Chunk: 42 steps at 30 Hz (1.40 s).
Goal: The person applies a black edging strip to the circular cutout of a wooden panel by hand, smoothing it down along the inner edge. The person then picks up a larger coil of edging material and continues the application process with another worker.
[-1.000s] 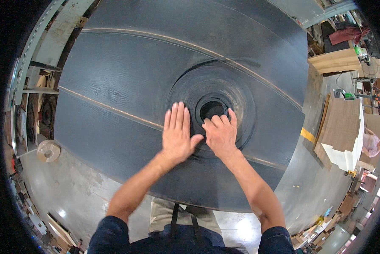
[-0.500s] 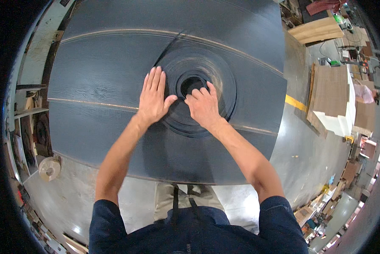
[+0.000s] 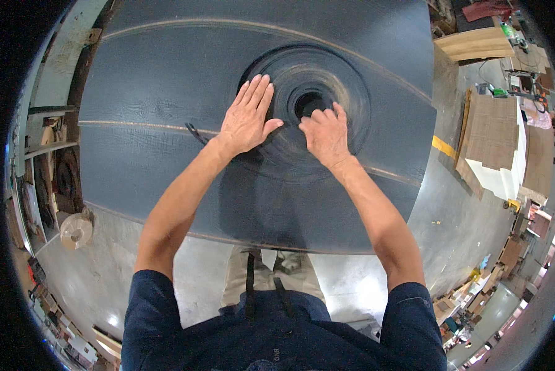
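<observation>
A workshop floor surrounds a wide dark counter (image 3: 154, 80) carrying a flat black coil (image 3: 308, 105). The left hand (image 3: 248, 117) lies open, flat on its left edge; the right hand (image 3: 325, 133), fingers curled, reaches its centre hole, nearer.

A woodworking workshop; stacked plywood boards (image 3: 491, 133); concrete floor (image 3: 457, 229); cluttered storage shelves (image 3: 42, 167).

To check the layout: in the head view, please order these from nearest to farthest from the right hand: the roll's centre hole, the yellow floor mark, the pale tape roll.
1. Centre hole: just above the right hand.
2. Yellow floor mark: to the right.
3. Pale tape roll: far left, on the floor.
</observation>
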{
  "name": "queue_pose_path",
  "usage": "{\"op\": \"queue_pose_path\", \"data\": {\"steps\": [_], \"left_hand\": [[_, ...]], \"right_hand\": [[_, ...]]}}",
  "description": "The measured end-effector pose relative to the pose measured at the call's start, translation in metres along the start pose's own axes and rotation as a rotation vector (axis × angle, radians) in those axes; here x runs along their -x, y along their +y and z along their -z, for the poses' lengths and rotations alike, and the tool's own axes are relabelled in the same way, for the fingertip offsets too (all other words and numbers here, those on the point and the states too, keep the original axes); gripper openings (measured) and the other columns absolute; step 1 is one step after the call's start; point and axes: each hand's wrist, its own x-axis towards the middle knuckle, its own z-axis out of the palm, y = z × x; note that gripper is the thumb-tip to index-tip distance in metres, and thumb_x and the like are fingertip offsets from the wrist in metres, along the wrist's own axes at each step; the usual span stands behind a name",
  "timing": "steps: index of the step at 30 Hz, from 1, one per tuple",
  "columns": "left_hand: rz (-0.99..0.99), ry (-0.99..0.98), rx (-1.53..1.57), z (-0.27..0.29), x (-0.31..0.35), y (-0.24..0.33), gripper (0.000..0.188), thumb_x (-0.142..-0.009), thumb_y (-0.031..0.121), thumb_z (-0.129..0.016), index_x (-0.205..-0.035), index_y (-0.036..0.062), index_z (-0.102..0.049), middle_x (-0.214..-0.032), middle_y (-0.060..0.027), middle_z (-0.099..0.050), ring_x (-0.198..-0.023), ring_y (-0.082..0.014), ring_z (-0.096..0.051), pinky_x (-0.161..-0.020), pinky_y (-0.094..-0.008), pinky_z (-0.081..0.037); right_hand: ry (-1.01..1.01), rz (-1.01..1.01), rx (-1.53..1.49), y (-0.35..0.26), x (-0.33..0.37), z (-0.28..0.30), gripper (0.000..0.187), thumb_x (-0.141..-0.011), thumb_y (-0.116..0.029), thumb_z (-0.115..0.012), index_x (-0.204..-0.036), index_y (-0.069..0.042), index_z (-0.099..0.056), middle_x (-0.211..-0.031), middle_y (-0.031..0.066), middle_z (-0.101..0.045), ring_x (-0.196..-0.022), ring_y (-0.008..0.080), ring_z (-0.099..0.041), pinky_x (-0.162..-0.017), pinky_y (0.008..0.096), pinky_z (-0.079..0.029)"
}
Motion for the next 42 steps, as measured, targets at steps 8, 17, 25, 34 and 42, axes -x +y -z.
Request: {"op": "queue_pose_path", "data": {"steps": [8, 17, 25, 34, 42], "left_hand": [[0.429, 0.102, 0.166, -0.023, 0.042, 0.131, 0.079, -0.090, 0.044, -0.053, -0.137, -0.0164, -0.031, -0.147, -0.0367, -0.023, -0.139, -0.0483, -0.020, -0.115, -0.0534, -0.016], [-0.053, 0.016, -0.003, 0.001, -0.014, -0.016, 0.079, -0.092, 0.048, -0.050, -0.141, -0.0102, -0.030, -0.151, -0.0272, -0.023, -0.143, -0.0412, -0.019, -0.117, -0.0470, -0.017], [0.456, 0.145, 0.142, -0.019, 0.034, 0.103, 0.093, -0.083, 0.051, -0.058, -0.135, -0.0205, -0.029, -0.147, -0.0381, -0.020, -0.139, -0.0507, -0.016, -0.116, -0.0538, -0.014], [0.106, 0.098, -0.046, 0.000, -0.023, 0.014, 0.073, -0.095, 0.049, -0.042, -0.141, -0.0075, -0.033, -0.152, -0.0251, -0.024, -0.143, -0.0377, -0.019, -0.117, -0.0458, -0.017], [0.478, 0.211, 0.046, -0.026, 0.013, 0.092, 0.083, -0.091, 0.050, -0.048, -0.138, -0.0156, -0.029, -0.149, -0.0320, -0.023, -0.140, -0.0472, -0.019, -0.115, -0.0552, -0.014]], "right_hand": [[0.022, -0.033, 0.003, 0.002, 0.006, -0.002, 0.007, -0.082, -0.017, -0.065, -0.085, -0.013, -0.069, -0.080, 0.0031, -0.054, -0.084, 0.0239, -0.055, -0.104, 0.0514, -0.032], [-0.001, -0.005, 0.015, -0.001, 0.000, -0.001, 0.009, -0.082, -0.019, -0.065, -0.086, -0.013, -0.070, -0.080, 0.0037, -0.054, -0.083, 0.0243, -0.055, -0.103, 0.0516, -0.034], [0.021, -0.005, 0.037, 0.001, 0.000, -0.002, 0.011, -0.082, -0.019, -0.064, -0.087, -0.012, -0.070, -0.081, 0.0050, -0.055, -0.083, 0.0256, -0.055, -0.102, 0.0514, -0.034], [0.039, 0.017, -0.013, 0.003, 0.001, -0.009, 0.010, -0.083, -0.020, -0.063, -0.084, -0.012, -0.069, -0.081, 0.0052, -0.055, -0.084, 0.0258, -0.055, -0.103, 0.0501, -0.033], [0.068, 0.011, -0.022, 0.003, 0.001, -0.005, 0.011, -0.083, -0.020, -0.061, -0.085, -0.012, -0.068, -0.081, 0.0055, -0.055, -0.083, 0.0265, -0.054, -0.101, 0.0523, -0.034]]}}
